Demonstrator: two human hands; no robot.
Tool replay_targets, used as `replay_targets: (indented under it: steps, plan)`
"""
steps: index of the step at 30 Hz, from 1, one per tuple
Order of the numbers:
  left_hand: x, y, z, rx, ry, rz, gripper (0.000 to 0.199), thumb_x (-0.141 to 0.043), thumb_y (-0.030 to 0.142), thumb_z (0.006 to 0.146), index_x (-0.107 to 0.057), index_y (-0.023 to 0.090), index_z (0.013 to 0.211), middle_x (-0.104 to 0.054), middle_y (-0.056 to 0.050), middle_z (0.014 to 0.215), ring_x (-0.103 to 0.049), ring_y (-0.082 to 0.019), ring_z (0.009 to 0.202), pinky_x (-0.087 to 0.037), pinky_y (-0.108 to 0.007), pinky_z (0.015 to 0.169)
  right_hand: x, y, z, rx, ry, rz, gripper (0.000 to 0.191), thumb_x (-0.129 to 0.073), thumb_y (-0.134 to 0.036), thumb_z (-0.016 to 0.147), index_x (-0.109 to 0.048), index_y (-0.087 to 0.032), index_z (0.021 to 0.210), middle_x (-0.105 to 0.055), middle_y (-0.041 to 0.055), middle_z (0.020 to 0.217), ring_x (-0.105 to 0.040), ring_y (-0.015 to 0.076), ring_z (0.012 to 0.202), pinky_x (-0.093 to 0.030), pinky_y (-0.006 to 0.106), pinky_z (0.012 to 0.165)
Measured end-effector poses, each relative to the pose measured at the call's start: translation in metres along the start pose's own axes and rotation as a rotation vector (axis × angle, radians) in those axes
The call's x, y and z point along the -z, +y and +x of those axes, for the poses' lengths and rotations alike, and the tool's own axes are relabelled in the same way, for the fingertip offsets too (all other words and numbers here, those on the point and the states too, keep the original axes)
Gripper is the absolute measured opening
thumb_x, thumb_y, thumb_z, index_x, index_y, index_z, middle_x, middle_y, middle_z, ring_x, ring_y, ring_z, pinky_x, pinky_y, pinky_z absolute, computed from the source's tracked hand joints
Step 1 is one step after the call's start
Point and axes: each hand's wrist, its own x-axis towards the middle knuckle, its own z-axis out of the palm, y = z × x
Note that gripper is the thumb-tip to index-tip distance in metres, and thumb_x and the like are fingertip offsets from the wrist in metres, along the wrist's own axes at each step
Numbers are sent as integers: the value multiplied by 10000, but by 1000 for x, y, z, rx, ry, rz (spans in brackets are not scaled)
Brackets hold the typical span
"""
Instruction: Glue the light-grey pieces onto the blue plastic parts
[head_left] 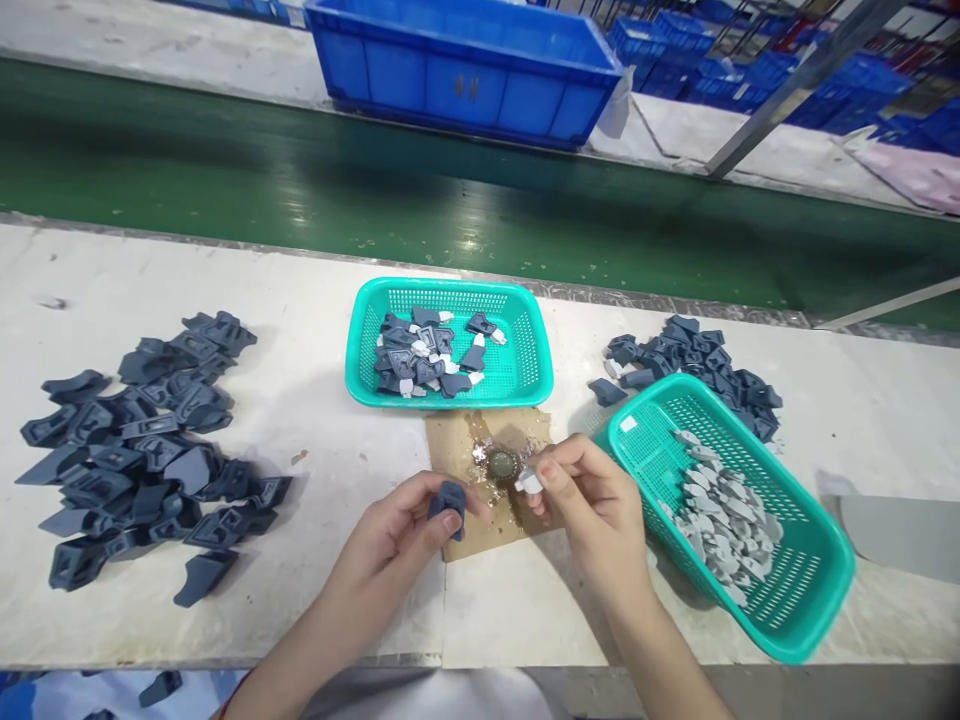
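Observation:
Between the fingers of my left hand [405, 530] is a dark blue-grey plastic piece [451, 500], held upright. My right hand [592, 500] pinches a small light grey plastic piece [529, 482] between thumb and forefinger. The two pieces are apart. Just beyond them a small round container [502, 463] sits on a brown cardboard sheet [472, 535], with shiny bits scattered around it. Past that stands a green basket [525, 395] of dark pieces with light grey ends. At my right, a second green basket [814, 600] contains many loose light grey pieces [731, 520].
Loose dark pieces [150, 450] are heaped on the left of the white table [337, 440]. Another dark heap [690, 355] lies behind the right basket. Beyond the table runs a green conveyor belt [225, 180], with a large blue crate [465, 85] on its far side.

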Motion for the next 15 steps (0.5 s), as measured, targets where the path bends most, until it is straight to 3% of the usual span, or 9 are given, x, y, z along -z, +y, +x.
replay_targets:
  steps: [4,11,15]
  plan:
    - [-2,0,-3,-74,-67,142,205,-518,366,1032,-674,236,1060,-636,-10,919,-559,-152,840,-429,-241,765,-8,-6,-9,34,-76,25,187,-706,-337,938,-664,-221,797,-671,-20,628,-595,98,530,-457,171,483]
    - [-5,-2,-6,-46,-102,198,249,-462,390,1045,-592,209,934,-553,15,812,-512,-146,769,-396,-245,709,-14,-7,-17,133,-179,-102,107,-648,-260,976,-679,-242,876,-682,-24,737,-608,107,618,-479,202,560]
    - [-5,-4,-6,-45,-109,202,241,-470,401,1039,-608,210,988,-546,23,795,-511,-143,757,-397,-241,704,-17,-9,-16,202,-219,-197,150,-629,-232,983,-640,-236,833,-668,-42,690,-620,109,615,-490,209,586]
